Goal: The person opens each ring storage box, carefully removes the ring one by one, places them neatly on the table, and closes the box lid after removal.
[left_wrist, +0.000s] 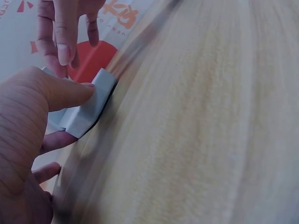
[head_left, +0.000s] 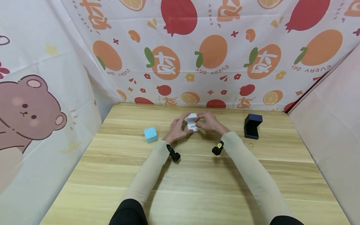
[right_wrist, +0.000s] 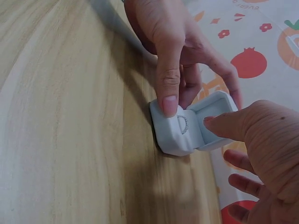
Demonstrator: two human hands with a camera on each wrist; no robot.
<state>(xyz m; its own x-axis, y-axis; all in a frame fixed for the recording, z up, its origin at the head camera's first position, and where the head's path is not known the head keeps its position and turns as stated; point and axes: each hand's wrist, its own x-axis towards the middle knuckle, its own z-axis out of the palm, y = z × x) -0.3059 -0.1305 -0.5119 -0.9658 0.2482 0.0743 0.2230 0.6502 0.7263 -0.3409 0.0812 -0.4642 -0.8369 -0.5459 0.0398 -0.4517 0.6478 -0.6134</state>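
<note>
A white ring box stands open on the table between both hands, lid raised. A ring sits upright in its slot. My left hand grips the box from the left, thumb on the front of the base and a finger reaching round behind the lid. From the right, my right hand pinches the lid edge, thumb inside the lid; its index finger is hidden in the right wrist view.
A light blue box lies left of the left hand. To the right, an open navy box stands with a thin ring on the wood in front of it. Printed cloth hangs along the table's back edge.
</note>
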